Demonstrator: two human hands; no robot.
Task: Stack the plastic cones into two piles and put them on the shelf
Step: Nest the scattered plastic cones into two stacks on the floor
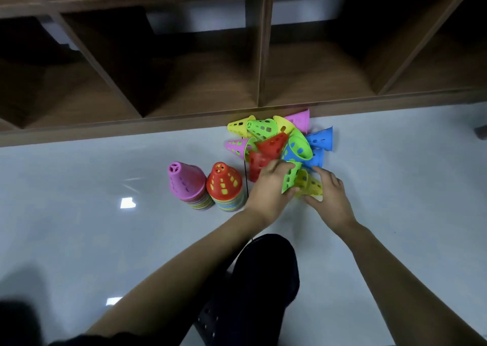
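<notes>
Cones (276,140) heaped on the floor (105,166) by the shelf (184,124), and we're mid-stacking. Our left hand (268,187) is curled round a green cone (291,178); our right hand (330,198) pinches a yellow cone (312,187) touching it. Pink pile (187,184) and red pile (224,184) stand just left. Next, we'd say: turn each tip-up, seat it squarely on a pile, nothing nested crooked.

Glossy pale grey floor (79,240) with a couple of bright light reflections (127,203) on it. A thin black cord (246,184) runs across it. There's a dark trouser knee (266,266) over a dark shoe with little holes (210,322), and some dark object (481,132) at the right edge, too cut off to tell.
</notes>
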